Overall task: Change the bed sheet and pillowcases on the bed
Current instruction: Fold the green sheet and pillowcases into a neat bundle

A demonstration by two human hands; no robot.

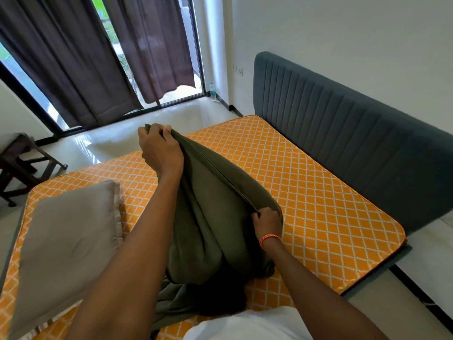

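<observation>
Keep your left hand (159, 150) gripping the olive pillowcase (215, 217) corner taut while your right hand (266, 223) pinches the zipper along.

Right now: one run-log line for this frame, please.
step: casing pillow | left hand: grips olive pillowcase top corner | right hand: pinches zipper edge | grey pillow: lying on bare orange mattress
</observation>
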